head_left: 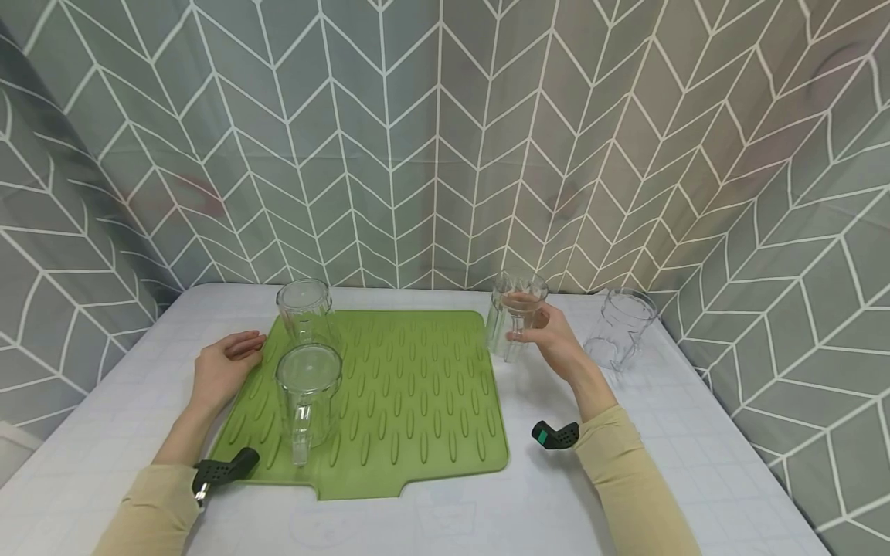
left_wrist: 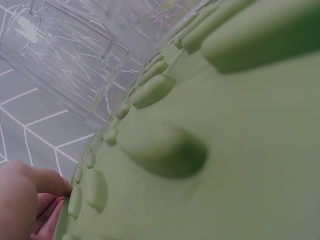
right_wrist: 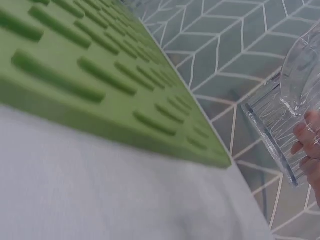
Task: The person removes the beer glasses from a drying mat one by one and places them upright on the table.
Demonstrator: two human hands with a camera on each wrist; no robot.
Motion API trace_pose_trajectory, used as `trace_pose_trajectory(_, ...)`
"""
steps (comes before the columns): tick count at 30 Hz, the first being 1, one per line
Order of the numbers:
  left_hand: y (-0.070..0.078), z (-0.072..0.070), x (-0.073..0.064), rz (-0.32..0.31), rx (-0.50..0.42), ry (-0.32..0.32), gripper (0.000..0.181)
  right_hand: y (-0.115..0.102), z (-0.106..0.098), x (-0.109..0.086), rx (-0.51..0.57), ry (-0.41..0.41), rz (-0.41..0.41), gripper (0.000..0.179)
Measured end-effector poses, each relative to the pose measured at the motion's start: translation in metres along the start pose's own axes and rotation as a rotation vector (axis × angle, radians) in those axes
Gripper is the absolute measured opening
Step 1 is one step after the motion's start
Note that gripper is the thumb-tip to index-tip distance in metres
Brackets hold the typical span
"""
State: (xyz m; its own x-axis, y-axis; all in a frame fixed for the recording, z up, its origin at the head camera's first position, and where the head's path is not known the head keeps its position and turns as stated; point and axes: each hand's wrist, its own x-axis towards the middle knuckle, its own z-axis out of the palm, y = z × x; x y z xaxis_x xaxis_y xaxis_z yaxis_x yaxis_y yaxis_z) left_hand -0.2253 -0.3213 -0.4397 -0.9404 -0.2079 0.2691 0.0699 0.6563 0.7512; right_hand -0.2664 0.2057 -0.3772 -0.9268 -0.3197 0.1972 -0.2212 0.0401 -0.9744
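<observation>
Two clear glass mugs stand on the left part of a green ridged drying mat (head_left: 410, 386): a rear mug (head_left: 303, 309) and a front mug (head_left: 309, 401), whose handle faces me. My left hand (head_left: 225, 367) rests against the mat's left edge, fingers loosely curled; in the left wrist view the hand (left_wrist: 30, 200) touches that edge. With my right hand (head_left: 556, 340) I grip another clear mug (head_left: 502, 316) at the mat's far right corner, fingers round it; the right wrist view shows this mug (right_wrist: 272, 125) apart from the mat. Its way up I cannot tell.
A further clear glass mug (head_left: 621, 328) is on the white-covered table (head_left: 584, 494), right of my right hand. Patterned grey curtain (head_left: 417, 139) hangs behind the table and along its sides. Black wrist devices (head_left: 556, 435) sit at both sleeves.
</observation>
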Motion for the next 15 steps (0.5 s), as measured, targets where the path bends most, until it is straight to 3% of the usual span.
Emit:
trace_pose_trajectory(8, 0.000, 0.000, 0.000, 0.001, 0.016, 0.003, 0.042, 0.014, -0.008, -0.001, 0.043, 0.039, 0.000, 0.063)
trace_pose_trajectory(15, 0.002, 0.000, -0.001, -0.002, 0.014, 0.005, 0.041, 0.027, -0.013, -0.001, 0.082, 0.104, 0.000, 0.051)
